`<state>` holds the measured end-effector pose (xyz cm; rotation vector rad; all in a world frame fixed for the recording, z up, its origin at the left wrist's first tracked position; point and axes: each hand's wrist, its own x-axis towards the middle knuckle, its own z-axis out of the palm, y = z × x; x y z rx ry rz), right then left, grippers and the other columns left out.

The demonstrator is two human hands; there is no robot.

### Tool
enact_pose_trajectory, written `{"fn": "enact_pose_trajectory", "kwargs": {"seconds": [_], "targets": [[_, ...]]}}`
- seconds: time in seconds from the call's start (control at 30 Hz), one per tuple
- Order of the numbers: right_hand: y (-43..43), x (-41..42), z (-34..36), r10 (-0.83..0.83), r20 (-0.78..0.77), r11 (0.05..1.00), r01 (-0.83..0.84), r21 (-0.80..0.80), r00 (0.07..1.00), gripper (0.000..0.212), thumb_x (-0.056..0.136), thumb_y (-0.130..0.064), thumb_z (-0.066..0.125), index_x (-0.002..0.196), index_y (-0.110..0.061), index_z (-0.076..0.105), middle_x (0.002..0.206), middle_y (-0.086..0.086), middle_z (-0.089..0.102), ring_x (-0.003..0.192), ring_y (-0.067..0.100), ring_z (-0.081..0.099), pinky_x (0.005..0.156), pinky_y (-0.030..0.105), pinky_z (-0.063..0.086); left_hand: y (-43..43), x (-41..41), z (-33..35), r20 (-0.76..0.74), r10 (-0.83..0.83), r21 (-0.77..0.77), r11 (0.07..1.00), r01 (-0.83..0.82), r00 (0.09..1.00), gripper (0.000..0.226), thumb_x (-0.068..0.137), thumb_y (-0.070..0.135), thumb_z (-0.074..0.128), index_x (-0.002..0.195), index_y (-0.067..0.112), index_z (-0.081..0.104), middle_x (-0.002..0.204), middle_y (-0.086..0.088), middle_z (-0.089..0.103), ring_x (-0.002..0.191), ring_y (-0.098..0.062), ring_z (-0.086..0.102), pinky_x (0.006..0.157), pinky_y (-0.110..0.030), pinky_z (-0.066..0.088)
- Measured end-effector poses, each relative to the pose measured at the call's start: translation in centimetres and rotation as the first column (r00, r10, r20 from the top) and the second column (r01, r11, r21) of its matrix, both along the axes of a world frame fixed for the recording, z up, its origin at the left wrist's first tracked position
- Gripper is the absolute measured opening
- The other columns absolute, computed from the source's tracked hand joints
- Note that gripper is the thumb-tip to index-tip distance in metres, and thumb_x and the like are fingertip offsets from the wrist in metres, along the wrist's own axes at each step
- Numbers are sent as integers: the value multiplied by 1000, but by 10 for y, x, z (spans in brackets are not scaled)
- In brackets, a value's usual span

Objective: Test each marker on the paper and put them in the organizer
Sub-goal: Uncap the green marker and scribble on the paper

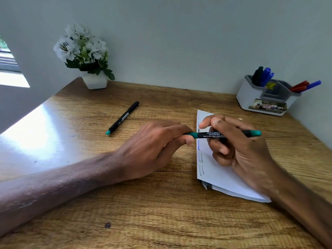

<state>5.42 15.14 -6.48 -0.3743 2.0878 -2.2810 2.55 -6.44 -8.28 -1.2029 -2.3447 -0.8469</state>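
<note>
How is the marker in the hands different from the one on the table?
The held marker is gripped by the left hand at its teal end and the right hand on its barrel; the loose marker lies untouched. The held marker is over the paper, the loose marker on the table. The held marker runs sideways; the loose marker slants. Both are black and teal.

Bare forearms [53,186], left hand [152,146], right hand [240,150]

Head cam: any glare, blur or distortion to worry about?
Head view: window glare washes out the table at left; wide-angle distortion bows its edges; the held marker is sharp, label readable; scribbles on the paper are soft.
</note>
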Motion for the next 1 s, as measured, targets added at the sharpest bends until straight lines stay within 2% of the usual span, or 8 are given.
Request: {"fn": "enact_pose_trajectory", "kwargs": {"seconds": [0.23,0.4,0.53,0.67,0.73,0.83,0.93,1.0], "targets": [[3,0,7,11,-62,998,-7,56,998,28,102,-19,51,102,-10,78,56,3,36,48,11,32,46,19,21,7,5,4,22,-21,61,998,20,1000,30,107,26,48,107,6,71,81,0,67,64,-12,57,57,-25,41],[8,-2,15,44,-99,988,-28,152,994,27,98,-24,54,107,-13,77,54,8,48,48,15,37,41,18,30,4,-4,11,75,-56,28,998,54,996,34,106,31,46,119,11,70,86,8,67,70,-10,62,57,-23,47],[9,-2,21,-34,-172,985,62,162,985,19,92,-22,66,103,-12,78,62,7,63,54,17,50,41,26,42,-4,-15,13,305,0,162,985,-52,952,33,96,40,61,122,23,73,95,16,72,69,1,64,54,-18,49],[22,-5,24,-185,-285,957,239,166,941,16,84,-17,77,99,-14,79,80,0,77,69,12,69,57,26,57,-8,-27,22,401,-91,427,899,-98,912,21,87,37,73,105,28,79,94,-3,77,60,-43,60,46,-34,51],[27,-7,24,-231,-345,913,325,246,910,17,83,-20,81,100,-21,80,91,-8,80,83,11,75,70,29,61,-5,-30,31,376,-117,470,879,-80,919,20,86,32,76,102,21,79,96,-7,77,64,-49,59,46,-32,52],[32,-7,26,-240,-476,792,454,408,846,14,84,-30,82,97,-34,80,93,-26,76,95,-3,70,85,30,56,8,-27,50,339,-135,466,884,-42,931,17,86,28,77,99,18,80,90,-7,77,60,-34,61,47,-30,50],[33,-8,28,-217,-583,650,562,511,783,13,83,-42,80,94,-47,74,84,-46,62,93,-22,60,83,13,46,34,-25,62,290,-82,383,923,-38,953,14,86,33,78,93,21,80,83,2,77,63,-9,66,54,-17,50],[36,-12,27,-254,-594,622,599,504,763,24,81,-61,70,99,-45,70,83,-49,52,85,-20,60,82,3,41,58,-27,66,282,-68,365,930,-41,957,15,88,37,78,89,22,80,81,4,77,69,-10,69,57,-17,51]]}}
